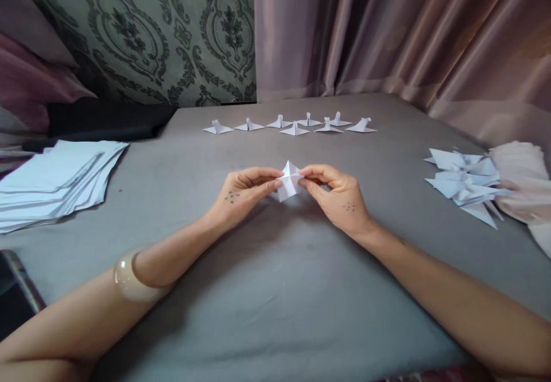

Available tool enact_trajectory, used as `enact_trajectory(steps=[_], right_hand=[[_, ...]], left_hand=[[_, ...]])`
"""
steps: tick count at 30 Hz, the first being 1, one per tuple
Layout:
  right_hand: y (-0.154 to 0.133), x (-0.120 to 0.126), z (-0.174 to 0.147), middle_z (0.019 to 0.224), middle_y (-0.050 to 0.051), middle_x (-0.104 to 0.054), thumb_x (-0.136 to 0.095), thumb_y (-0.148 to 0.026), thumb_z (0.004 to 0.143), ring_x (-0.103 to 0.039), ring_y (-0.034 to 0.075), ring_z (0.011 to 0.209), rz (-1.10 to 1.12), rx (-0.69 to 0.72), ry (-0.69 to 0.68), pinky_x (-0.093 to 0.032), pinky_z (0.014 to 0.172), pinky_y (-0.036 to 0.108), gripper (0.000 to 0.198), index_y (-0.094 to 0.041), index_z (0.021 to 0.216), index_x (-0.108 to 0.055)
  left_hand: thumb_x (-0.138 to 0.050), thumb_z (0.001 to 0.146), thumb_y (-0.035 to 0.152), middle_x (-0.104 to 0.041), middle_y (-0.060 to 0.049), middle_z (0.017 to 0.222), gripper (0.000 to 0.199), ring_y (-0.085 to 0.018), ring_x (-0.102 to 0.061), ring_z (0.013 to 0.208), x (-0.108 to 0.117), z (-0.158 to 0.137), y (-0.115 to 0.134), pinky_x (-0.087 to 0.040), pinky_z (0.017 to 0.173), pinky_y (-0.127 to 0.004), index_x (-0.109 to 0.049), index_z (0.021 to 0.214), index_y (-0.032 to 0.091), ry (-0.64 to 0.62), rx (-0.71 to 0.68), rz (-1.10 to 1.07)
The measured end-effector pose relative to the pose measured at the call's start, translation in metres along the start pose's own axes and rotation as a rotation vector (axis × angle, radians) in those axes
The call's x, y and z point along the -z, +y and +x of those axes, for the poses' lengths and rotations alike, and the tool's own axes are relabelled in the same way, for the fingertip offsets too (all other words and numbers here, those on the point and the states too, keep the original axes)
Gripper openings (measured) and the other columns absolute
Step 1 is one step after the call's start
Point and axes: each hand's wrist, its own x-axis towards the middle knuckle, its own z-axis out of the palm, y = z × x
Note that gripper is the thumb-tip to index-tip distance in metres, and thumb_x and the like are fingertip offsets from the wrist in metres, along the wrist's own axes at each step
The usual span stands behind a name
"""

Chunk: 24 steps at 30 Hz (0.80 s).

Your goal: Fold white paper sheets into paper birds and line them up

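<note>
Between my two hands a small piece of white folded paper (290, 179) is held up above the grey cloth, with creases crossing at its middle. My left hand (247, 190) pinches its left edge between thumb and fingers. On the opposite side, my right hand (333, 195) pinches the right edge the same way. Beyond the hands, several small folded paper birds (295, 128) stand in two loose rows, wings spread.
A stack of white paper sheets (51, 181) lies at the left. To the right sits a heap of folded white paper pieces (465, 178) beside bunched pale fabric (520, 170). A dark device (17, 290) is at the lower left, black cloth (107, 119) behind the stack.
</note>
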Motion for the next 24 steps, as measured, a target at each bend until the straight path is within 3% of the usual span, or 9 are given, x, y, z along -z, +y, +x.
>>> enact_trajectory(steps=[6, 10, 17, 20, 24], right_hand=[[0.000, -0.003, -0.001, 0.086, -0.001, -0.070, -0.066, -0.027, 0.081, -0.066, 0.015, 0.081, 0.034, -0.012, -0.008, -0.053, 0.079, 0.031, 0.007, -0.024, 0.088, -0.067], [-0.001, -0.003, 0.000, 0.092, 0.001, -0.064, -0.067, -0.024, 0.082, -0.062, 0.013, 0.082, -0.018, 0.100, 0.004, -0.052, 0.076, 0.029, 0.002, -0.023, 0.084, -0.067], [-0.009, -0.002, -0.002, 0.092, 0.001, -0.065, -0.064, -0.023, 0.085, -0.061, 0.015, 0.087, -0.092, 0.193, -0.072, -0.050, 0.079, 0.030, 0.002, -0.025, 0.087, -0.065], [-0.012, -0.002, -0.004, 0.089, 0.000, -0.067, -0.062, -0.025, 0.088, -0.061, 0.015, 0.086, -0.106, 0.200, -0.118, -0.048, 0.082, 0.030, 0.004, -0.025, 0.090, -0.066], [-0.012, 0.000, -0.005, 0.086, -0.001, -0.066, -0.061, -0.027, 0.089, -0.060, 0.014, 0.084, -0.095, 0.165, -0.182, -0.047, 0.082, 0.028, 0.006, -0.026, 0.091, -0.067]], left_hand=[[-0.078, 0.074, 0.031, -0.075, -0.005, 0.089, 0.021, -0.017, -0.068, 0.081, -0.003, -0.002, 0.002, -0.053, 0.077, -0.028, -0.076, 0.091, 0.018, 0.021, -0.046, 0.077], [-0.077, 0.076, 0.031, -0.073, -0.004, 0.084, 0.017, -0.015, -0.064, 0.077, -0.003, -0.002, 0.002, -0.050, 0.075, -0.026, -0.075, 0.086, 0.019, 0.053, -0.104, 0.170], [-0.072, 0.080, 0.031, -0.064, -0.003, 0.081, 0.012, -0.015, -0.058, 0.079, -0.001, -0.001, 0.003, -0.046, 0.077, -0.029, -0.072, 0.081, 0.019, 0.036, -0.319, 0.372], [-0.069, 0.083, 0.031, -0.064, -0.003, 0.082, 0.014, -0.015, -0.058, 0.080, -0.002, -0.003, 0.007, -0.045, 0.079, -0.029, -0.069, 0.083, 0.018, -0.033, -0.297, 0.366], [-0.065, 0.086, 0.033, -0.066, -0.004, 0.080, 0.017, -0.014, -0.058, 0.077, -0.003, -0.006, 0.011, -0.044, 0.078, -0.028, -0.068, 0.084, 0.016, -0.119, -0.167, 0.328]])
